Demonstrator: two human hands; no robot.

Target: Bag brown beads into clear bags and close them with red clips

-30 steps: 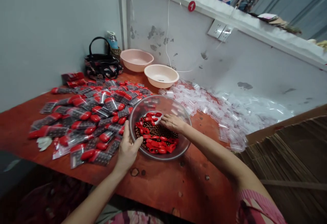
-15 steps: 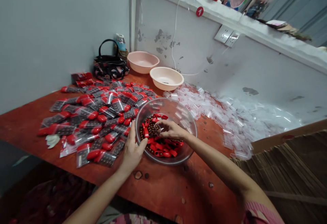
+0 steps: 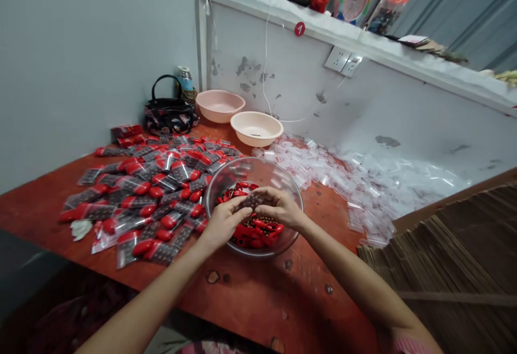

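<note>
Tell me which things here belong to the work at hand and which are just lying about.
Work at hand: left hand, right hand, glass bowl, brown beads, red plastic pieces, filled packets, clear small bags.
Lying about: black handbag, pink basin, paler basin, water bottle.

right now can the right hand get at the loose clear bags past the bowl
Probably yes. The right hand is over the clear bowl, and the clear bags lie just beyond its rim, with only that rim between them.
</note>
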